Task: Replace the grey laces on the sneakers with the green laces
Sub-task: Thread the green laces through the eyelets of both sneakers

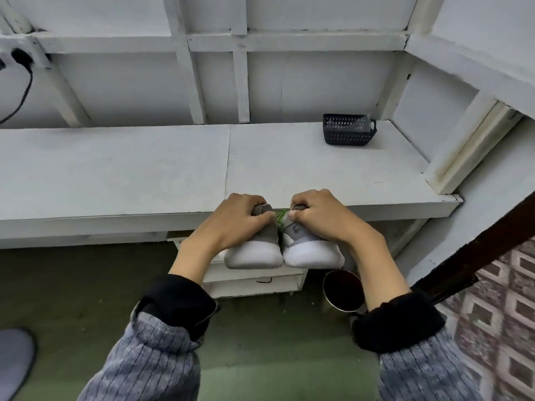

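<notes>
Grey ribbed sleeves [150, 357] with black cuffs nearest, at 7 and 5 o'clock, forearms reaching up toward centre. Left hand [240, 219] curled round the collar of the left sneaker [257, 247], fingers hooked over its patterned heel tab. Right hand [321, 215] gripping the right sneaker [307, 250] the same way, fingers tucked over its top edge. Both sneakers held side by side, touching, grey uppers and white heels toward the camera, toes pointing away at 12 o'clock, hanging just off the near edge of the white surface [144, 169]. Between the two shoes, just under the fingertips, a sliver of green lace [280, 215]; how far threaded, cannot tell, eyelets hidden by the hands. Grey laces hidden or too small to make out.

At 1 o'clock, well apart from the shoes, near the back right corner of the surface, a dark perforated basket [347, 130] with something pale sticking up at its right end. Behind, white panelled wall with framing. At 10 o'clock, a black plug and cable [23, 79] hanging down the wall. Below the surface, at 6 o'clock from the shoes, white drawer fronts [254, 285]; just right of them a round metal cup [343, 290] with a dark inside. Green floor underneath; patterned tiles [498, 314] at 4 o'clock; a grey rounded object [14, 360] at 8 o'clock, partly cut off.
</notes>
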`<state>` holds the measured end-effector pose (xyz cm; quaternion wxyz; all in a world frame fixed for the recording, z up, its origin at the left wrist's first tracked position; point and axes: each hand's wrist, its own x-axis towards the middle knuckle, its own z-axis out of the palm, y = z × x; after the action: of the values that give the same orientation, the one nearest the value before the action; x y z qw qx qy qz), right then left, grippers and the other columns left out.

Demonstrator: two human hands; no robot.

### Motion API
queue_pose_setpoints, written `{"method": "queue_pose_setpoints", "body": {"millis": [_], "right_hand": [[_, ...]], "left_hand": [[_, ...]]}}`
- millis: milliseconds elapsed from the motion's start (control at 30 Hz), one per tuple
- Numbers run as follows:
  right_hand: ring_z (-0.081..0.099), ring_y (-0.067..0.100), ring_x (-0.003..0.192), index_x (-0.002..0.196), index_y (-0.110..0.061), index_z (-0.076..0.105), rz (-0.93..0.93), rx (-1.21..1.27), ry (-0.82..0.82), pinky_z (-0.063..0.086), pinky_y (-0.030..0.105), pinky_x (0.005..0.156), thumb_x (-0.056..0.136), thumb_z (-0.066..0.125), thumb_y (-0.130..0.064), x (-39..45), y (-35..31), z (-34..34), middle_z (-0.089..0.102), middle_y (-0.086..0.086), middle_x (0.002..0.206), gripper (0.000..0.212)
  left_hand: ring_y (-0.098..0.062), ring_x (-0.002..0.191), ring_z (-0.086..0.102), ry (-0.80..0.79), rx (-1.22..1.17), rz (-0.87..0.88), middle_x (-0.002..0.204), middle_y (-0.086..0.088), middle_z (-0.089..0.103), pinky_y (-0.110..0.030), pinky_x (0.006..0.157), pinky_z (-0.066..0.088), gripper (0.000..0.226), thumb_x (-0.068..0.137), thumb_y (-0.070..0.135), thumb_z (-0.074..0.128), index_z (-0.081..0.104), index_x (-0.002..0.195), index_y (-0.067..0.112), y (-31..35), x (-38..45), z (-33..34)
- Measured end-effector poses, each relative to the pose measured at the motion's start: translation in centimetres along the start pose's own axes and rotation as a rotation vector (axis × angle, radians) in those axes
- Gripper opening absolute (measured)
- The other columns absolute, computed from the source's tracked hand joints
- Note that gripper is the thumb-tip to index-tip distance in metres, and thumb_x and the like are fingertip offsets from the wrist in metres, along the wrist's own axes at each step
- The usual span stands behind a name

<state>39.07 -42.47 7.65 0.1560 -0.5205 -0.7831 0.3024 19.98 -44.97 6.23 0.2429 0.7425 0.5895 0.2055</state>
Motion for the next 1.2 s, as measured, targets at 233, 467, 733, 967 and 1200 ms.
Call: {"method": "queue_pose_setpoints", "body": {"millis": [233,467,733,967,1200], "right_hand": [[0.056,0.028,0.08,0.078,-0.011,0.059,0.107,-0.059,-0.065,0.043,0.039,0.068,0.087,0.051,-0.015,-1.4,5.8,9.9,0.063,0.008,0.08,0.012],[0.048,0.033,0.1,0.094,-0.012,0.053,0.028,-0.245,0.077,0.035,0.04,0.083,0.087,0.05,-0.009,0.5,15.4,23.0,0.057,0.012,0.103,0.008],[0.05,0.029,0.095,0.095,-0.01,0.058,-0.067,-0.32,0.263,0.035,0.038,0.087,0.089,0.053,-0.006,8.8,24.8,32.8,0.061,0.009,0.09,0.009],[0.046,0.027,0.112,0.116,-0.009,0.059,-0.055,-0.394,0.32,0.027,0.034,0.092,0.088,0.057,-0.01,18.4,30.8,37.7,0.066,0.01,0.11,0.028],[0.06,0.03,0.09,0.098,-0.009,0.067,-0.078,-0.439,0.36,0.046,0.034,0.078,0.069,0.082,-0.013,24.5,34.2,40.3,0.072,0.009,0.088,0.033]], "left_hand": [[-0.022,0.087,0.056,-0.099,-0.045,-0.052,0.093,-0.004,0.064,-0.032,0.066,0.033,0.02,0.097,0.03,0.053,0.059,0.094,0.012,-6.1,-3.3,9.0],[-0.027,0.098,0.052,0.053,0.189,0.06,0.103,-0.006,0.059,-0.04,0.096,0.04,0.021,0.099,0.03,0.047,0.057,0.105,0.013,-17.0,-2.6,22.6],[-0.026,0.101,0.049,0.215,0.259,0.108,0.111,-0.007,0.06,-0.037,0.09,0.041,0.028,0.1,0.03,0.041,0.058,0.113,0.012,-28.0,4.1,32.1],[-0.03,0.11,0.041,0.324,0.307,0.004,0.122,-0.009,0.06,-0.037,0.091,0.039,0.025,0.1,0.024,0.047,0.06,0.119,0.012,-34.8,11.3,36.0],[-0.036,0.116,0.045,0.366,0.302,-0.091,0.128,-0.012,0.059,-0.04,0.091,0.047,0.034,0.09,0.013,0.062,0.059,0.123,0.01,-38.6,16.3,37.8]]}}
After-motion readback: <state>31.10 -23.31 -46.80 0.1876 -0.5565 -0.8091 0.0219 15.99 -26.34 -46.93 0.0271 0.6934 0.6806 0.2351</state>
